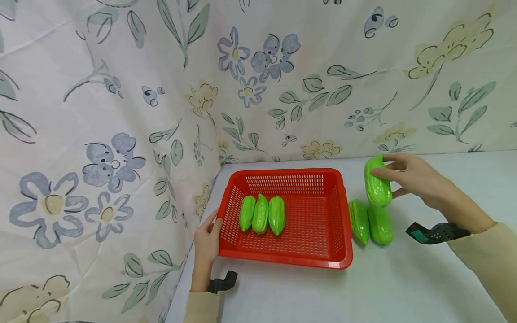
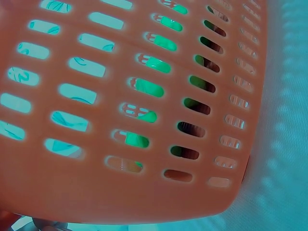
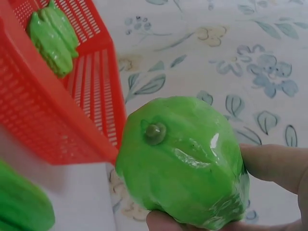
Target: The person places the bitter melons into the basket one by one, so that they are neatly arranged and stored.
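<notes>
In the head view my right hand (image 1: 412, 177) holds a glossy green ridged gourd (image 1: 378, 184) between thumb and fingers, raised over the table to the right of the red plastic basket (image 1: 300, 262). The right wrist view shows this gourd (image 3: 183, 159) end-on, with its small stem nub towards the camera. My left hand (image 1: 208, 242) grips the basket's left side, its thumb at the rim. Inside, three similar gourds (image 1: 260, 215) lie side by side in the left half. Through the slots of the basket wall (image 2: 159, 202), green patches show in the left wrist view.
Two more green gourds (image 1: 380, 224) lie on the white table (image 1: 282, 291), close against the basket's right side. Floral cloth (image 1: 258, 121) hangs behind the table and along its left edge.
</notes>
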Available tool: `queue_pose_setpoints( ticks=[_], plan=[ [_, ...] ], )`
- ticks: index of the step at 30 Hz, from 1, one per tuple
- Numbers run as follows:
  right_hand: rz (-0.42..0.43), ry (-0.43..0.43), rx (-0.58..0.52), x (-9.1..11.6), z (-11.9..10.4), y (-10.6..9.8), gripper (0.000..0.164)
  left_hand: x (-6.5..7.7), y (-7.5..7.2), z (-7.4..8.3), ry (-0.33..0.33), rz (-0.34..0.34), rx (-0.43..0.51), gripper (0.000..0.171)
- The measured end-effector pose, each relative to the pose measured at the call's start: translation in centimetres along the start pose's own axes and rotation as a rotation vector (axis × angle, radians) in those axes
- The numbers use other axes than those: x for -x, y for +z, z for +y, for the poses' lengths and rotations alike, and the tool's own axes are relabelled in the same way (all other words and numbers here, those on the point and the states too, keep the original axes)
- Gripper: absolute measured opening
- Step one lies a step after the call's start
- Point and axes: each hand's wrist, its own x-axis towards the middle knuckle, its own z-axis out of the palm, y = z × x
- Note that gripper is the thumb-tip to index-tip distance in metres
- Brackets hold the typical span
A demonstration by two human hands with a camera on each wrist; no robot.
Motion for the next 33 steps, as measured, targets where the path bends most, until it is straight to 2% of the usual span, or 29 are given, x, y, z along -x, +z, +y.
queue_pose_setpoints(
  ticks=[8, 20, 33],
  plan=[
    [-0.017, -0.024, -0.048, -1.3, -2.2, 3.0, 0.087, 0.0, 0.1, -0.1, 0.007, -0.008, 0.008, 0.045],
    [-0.103, -0.035, -0.184, -3.3, -5.2, 8.3, 0.082, 0.0, 0.1, -0.2, 0.012, 0.005, 0.009, 0.045],
    [-0.164, -0.016, -0.246, -4.9, -7.3, 11.7, 0.081, 0.0, 0.1, 0.0, 0.001, 0.004, 0.017, 0.044]
  ],
)
